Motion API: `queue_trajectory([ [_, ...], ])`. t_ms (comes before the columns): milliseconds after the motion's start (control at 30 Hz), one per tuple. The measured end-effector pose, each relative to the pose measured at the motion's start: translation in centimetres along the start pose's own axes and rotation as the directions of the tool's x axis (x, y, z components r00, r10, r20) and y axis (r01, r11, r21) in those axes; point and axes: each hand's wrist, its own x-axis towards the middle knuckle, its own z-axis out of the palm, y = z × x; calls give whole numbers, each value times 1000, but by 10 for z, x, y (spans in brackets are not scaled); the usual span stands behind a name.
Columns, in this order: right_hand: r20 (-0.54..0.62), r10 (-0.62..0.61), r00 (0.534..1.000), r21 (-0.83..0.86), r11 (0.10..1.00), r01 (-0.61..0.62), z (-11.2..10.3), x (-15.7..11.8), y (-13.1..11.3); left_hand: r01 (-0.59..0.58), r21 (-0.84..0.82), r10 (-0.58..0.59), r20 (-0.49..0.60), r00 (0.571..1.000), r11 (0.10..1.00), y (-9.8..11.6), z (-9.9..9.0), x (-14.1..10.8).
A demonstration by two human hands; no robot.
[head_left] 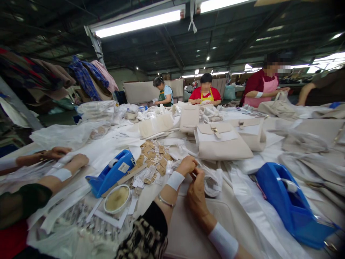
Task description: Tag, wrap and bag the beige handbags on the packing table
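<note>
A small bundle of clear plastic wrap (pixel 212 181) with something pale inside sits just below the middle of the frame, held between the person's two hands. The left hand (pixel 185 165) is curled shut at the bundle's upper left edge, fingertips pinching its top. The right hand (pixel 198 192) is closed around the bundle's left and lower side, thumb pointing up toward the left hand; the two hands almost touch. Both wrists carry white bands, and a thin bracelet shows on the left forearm.

Under the hands lies a flat beige bag panel (pixel 188 230) on the table (pixel 237 201), running to the bottom edge of the frame. Left of the hands spreads a heap of brown and white hang tags (pixel 152 162) with strings. Further left stands a blue tape dispenser (pixel 110 174), and just below it a round dish (pixel 116 198) with yellowish contents. A second blue tape dispenser (pixel 289 205) sits at the lower right, well apart from the hands. Above the hands, past centre, stands a cream handbag (pixel 222 140) with a metal clasp.

At the far left, a co-worker's hands (pixel 67 158) rest on white strips. Other people stand at the table's far end near the top centre of the frame.
</note>
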Motion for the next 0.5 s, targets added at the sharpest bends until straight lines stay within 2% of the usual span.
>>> queue_trajectory([
  [100,-22,7,1000,7,1000,-7,0,1,-2,-3,-27,4,51,999,1000,-12,5,10],
  [267,-23,25,999,-27,999,-26,0,-3,-1,-40,-55,39,-16,999,998,-30,14,5],
  [500,40,-66,997,-230,970,74,-4,-2,-12,-56,-123,58,16,998,991,-43,25,11],
])
